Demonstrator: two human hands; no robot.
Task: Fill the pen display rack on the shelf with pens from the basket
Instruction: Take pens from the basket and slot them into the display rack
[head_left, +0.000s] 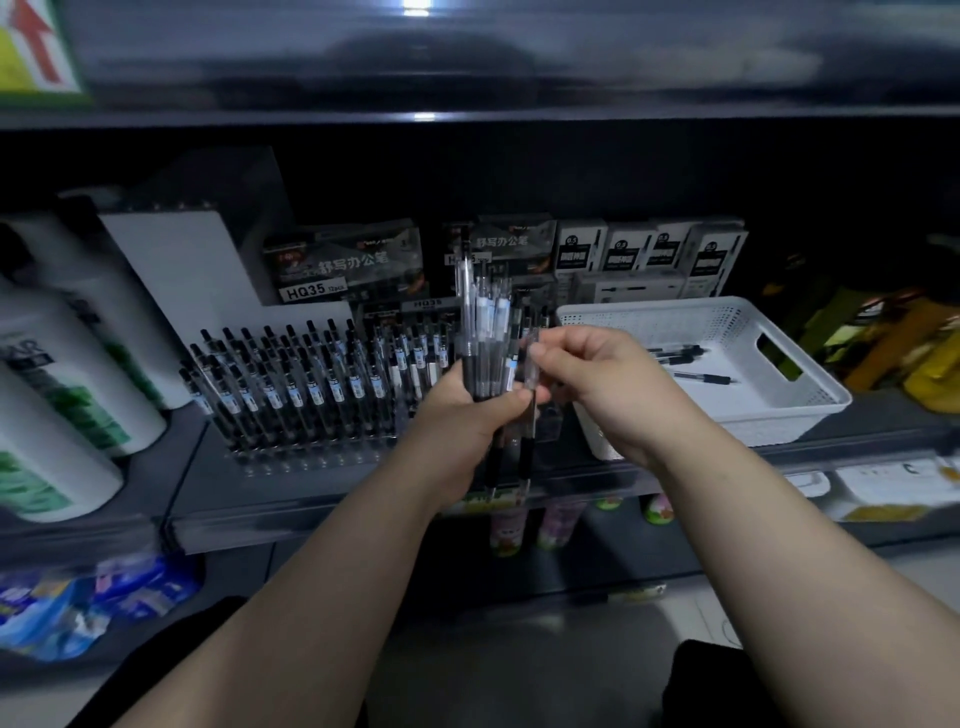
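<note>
The dark grey metal shelf (192, 467) runs the width of the view, smooth and matte. At its left end lie large white cylindrical bottles (67, 374) with green print, too blurred to read. At the right end, reaching the front edge, sits the basket (727, 322), white plastic, rectangular, with perforated walls and a cut-out handle. Left of it, near the shelf's front edge, stands the pen display rack (311, 454), clear stepped plastic, its rows packed with slanting black-capped pens that carry small white labels. Along the back edge stand dark glossy cartons (343, 265) marked "HQ35", with Chinese characters, and beside them white boxes (649, 252) marked "0.5".

The left hand (462, 410) hovers before the rack's right end, its grip wrapped round a bundle of pens (488, 332), transparent barrels held upright with white labels showing. Touching it, the right hand (597, 379) has a narrow grip, thumb and fingertips pinching a single pen (527, 447) with a clear barrel and black rubber sleeve, right beside the bundle. A few loose pens (701, 378) lie flat on the basket floor.
</note>
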